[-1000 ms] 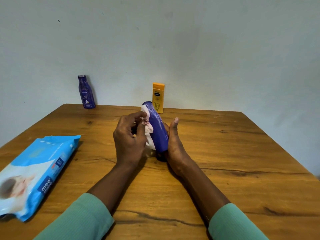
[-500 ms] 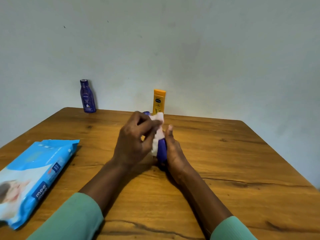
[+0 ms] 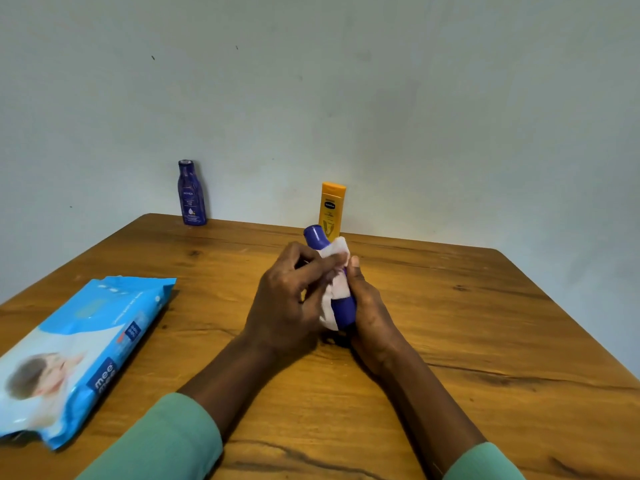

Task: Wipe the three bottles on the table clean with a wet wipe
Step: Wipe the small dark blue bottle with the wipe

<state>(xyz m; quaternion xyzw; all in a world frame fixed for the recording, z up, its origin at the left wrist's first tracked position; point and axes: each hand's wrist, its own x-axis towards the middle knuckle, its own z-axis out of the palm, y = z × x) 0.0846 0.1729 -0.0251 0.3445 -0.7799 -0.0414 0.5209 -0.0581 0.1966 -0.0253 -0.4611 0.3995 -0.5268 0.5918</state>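
From the head camera, the glossy dark-blue bottle [image 3: 343, 310] is held over the middle of the table [image 3: 450, 323], base low, its long axis tilting up and leftward, cap toward the wall. The right hand [image 3: 367, 306] grips its lower body. The left hand [image 3: 287, 299] pinches a white wet wipe [image 3: 334, 252] against its neck. Just behind this bottle stands a yellow bottle [image 3: 331, 209]; far back-left of it, a purple bottle [image 3: 191, 194]; well left, a blue wipes pack [image 3: 76, 348], contents hidden.

Wall [image 3: 381, 98] was plain, matte, pale grey-blue, darker toward right side. Few small dark specks [image 3: 152, 57] marked it. Table [image 3: 485, 341] was wooden, warm orange-brown, far corners rounded, far edge by wall. Dark grain lines ran across top; small knot [image 3: 460, 288] sat on right part; long dark crack [image 3: 301, 457] lay near front edge. Light was soft, even; shadows faint.
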